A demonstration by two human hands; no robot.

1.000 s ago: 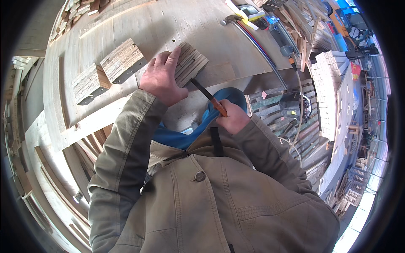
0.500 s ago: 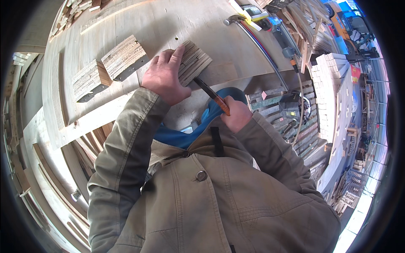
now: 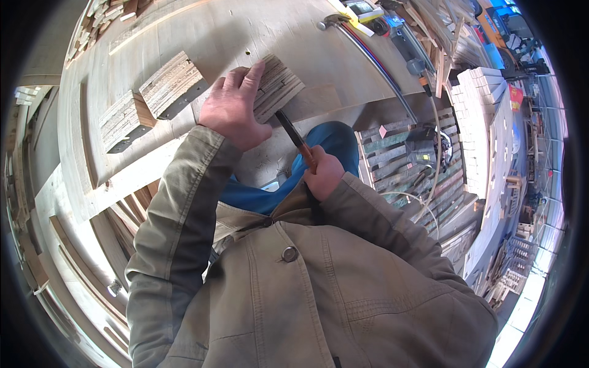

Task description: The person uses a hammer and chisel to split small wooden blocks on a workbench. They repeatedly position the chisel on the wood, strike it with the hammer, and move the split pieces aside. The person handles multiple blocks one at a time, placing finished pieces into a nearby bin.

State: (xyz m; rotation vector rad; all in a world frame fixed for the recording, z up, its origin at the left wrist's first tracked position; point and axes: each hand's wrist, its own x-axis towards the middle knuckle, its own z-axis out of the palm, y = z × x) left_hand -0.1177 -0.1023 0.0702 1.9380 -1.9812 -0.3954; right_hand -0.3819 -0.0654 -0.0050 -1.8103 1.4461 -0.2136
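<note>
A block of layered wood strips [image 3: 277, 91] sits near the front edge of the wooden tabletop [image 3: 215, 27]. My left hand [image 3: 232, 110] grips its left side, fingers reaching to the far corner and thumb stretched near the table edge. In my right hand [image 3: 323, 175] is a tool with a dark flat shaft and an orange-brown handle [image 3: 310, 161]. The dark end meets the block's near side; whether it goes in or only touches, I cannot tell. Two similar blocks, a middle one [image 3: 172, 84] and a left one [image 3: 124, 124], stand to the left.
A claw hammer [image 3: 334, 21] lies at the far right of the table, beside long metal rods [image 3: 383, 67]. A slatted pallet [image 3: 386, 162] and a stack of pale boards [image 3: 481, 116] stand on the right. Loose strips [image 3: 101, 27] are piled at the far left.
My right hand and the tool have shifted slightly left and nearer to me. The whole view has moved a little; my left hand stays on the block.
</note>
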